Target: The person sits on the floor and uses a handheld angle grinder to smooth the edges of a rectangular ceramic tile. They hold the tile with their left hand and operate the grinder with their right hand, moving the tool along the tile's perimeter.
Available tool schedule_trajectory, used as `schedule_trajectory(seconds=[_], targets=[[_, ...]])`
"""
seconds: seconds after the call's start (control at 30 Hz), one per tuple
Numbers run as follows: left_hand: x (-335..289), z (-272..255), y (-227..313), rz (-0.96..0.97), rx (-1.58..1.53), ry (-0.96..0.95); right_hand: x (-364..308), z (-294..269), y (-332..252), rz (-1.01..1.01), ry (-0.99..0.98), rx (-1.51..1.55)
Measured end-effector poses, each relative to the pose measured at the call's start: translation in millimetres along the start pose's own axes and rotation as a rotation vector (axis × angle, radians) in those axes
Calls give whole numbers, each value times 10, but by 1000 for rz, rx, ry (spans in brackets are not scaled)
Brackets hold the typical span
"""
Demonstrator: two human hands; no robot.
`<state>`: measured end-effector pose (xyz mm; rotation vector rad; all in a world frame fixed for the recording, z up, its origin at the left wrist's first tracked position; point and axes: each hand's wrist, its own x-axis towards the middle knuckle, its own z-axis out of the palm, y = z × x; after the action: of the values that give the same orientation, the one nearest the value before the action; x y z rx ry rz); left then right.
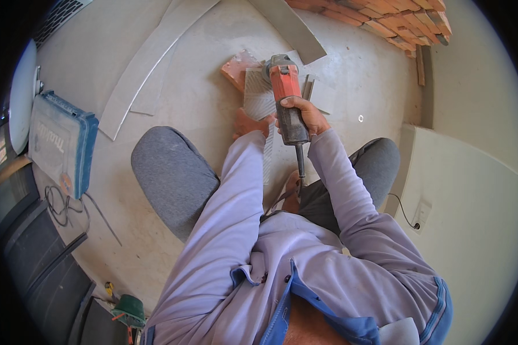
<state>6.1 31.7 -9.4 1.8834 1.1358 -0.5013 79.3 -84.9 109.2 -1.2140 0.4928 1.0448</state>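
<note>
Both arms extended, right hand (306,113) gripping, left hand (249,123) flat

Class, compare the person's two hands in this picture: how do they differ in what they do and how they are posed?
The right hand is wrapped shut around the red and black angle grinder; the left hand lies against the grey ribbed tile, holding no tool. The right hand sits higher, on the grinder's body; the left hand is low, at the tile's near edge. Both come out of lilac sleeves.

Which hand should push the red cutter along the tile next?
Probably the right hand: it already grips the red angle grinder by its body, above the ribbed grey tile. The left hand presses on the tile, apparently steadying it.
</note>
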Motion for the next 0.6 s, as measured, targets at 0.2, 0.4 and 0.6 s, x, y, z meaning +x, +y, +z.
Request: schedule_trajectory(seconds=[0.2,0.4,0.6], targets=[[22,19,-33,10,-33,-43,-31,-36,-6,24,23,22],[-36,-8,15,-6,-12,-25,-79,-145,23,16,77,-10],[-5,-25,-3,-3,-36,-24,-105,-174,43,37,67,22]])
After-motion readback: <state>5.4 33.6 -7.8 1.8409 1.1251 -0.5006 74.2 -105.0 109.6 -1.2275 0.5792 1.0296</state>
